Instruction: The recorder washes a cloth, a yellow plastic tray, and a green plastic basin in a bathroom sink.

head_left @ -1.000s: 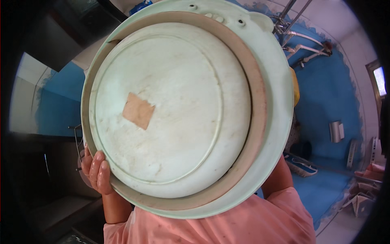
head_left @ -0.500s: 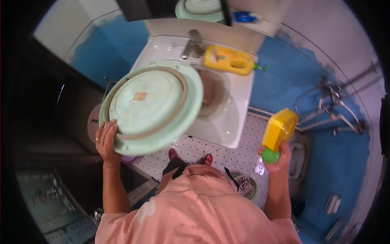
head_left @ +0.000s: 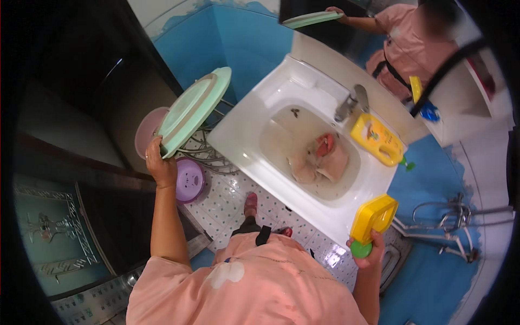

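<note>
My left hand (head_left: 161,165) grips the lower rim of a large round pale green plastic lid (head_left: 196,111), tilted steeply and held left of the sink. In my right hand (head_left: 374,253) is a yellow plastic box (head_left: 374,218) with a green round part (head_left: 361,249), held by the sink's near right corner. Fingers wrap around its lower end, so part of it is hidden. The white sink (head_left: 238,146) holds cloudy water, with a pale pink and red cloth (head_left: 330,157) soaking in it.
A yellow detergent bottle (head_left: 376,139) with a green cap lies beside the faucet (head_left: 352,102). Pink (head_left: 146,132) and purple basins (head_left: 189,181) stand at left, near a metal rack (head_left: 208,154). A mirror (head_left: 346,40) hangs behind the sink; shower pipes (head_left: 452,227) are at right.
The lid has swung left and tipped nearly edge-on, uncovering the sink and cloth. The view has turned left. My right hand keeps its hold on the yellow box.
</note>
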